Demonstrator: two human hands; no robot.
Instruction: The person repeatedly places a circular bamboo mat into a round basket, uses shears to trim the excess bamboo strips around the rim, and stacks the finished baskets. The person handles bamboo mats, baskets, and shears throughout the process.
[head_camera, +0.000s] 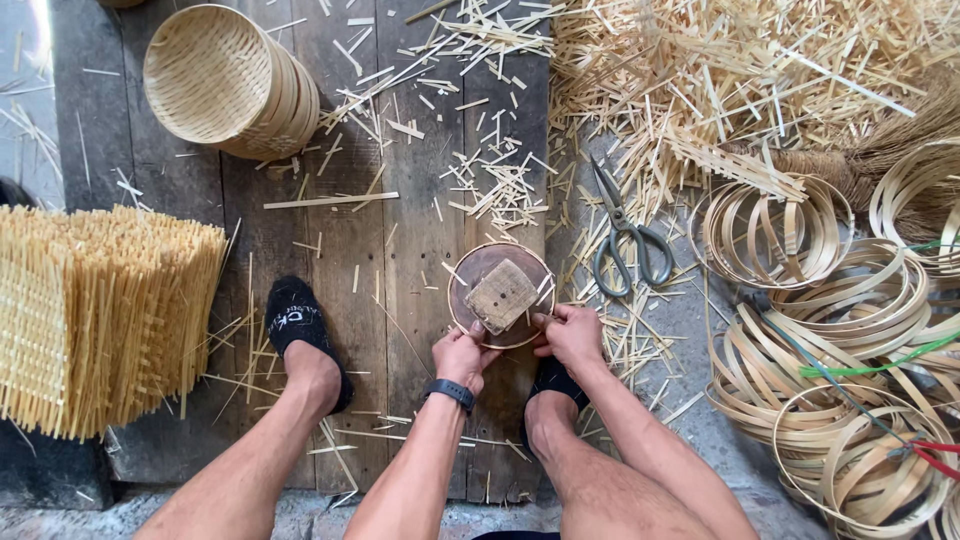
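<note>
A stack of woven bamboo mats was seen far left of the fingers. A round bamboo hoop over a dark disc was gripped at its near edge. The left hand was curled shut on the rim, wrist bent upward. The right hand was pinched closed on it alongside. Scissors lay beyond the right fingers

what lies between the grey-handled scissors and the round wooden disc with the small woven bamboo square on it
In the head view, only loose bamboo slivers on the dark planks separate the grey-handled scissors from the round wooden disc.
</note>
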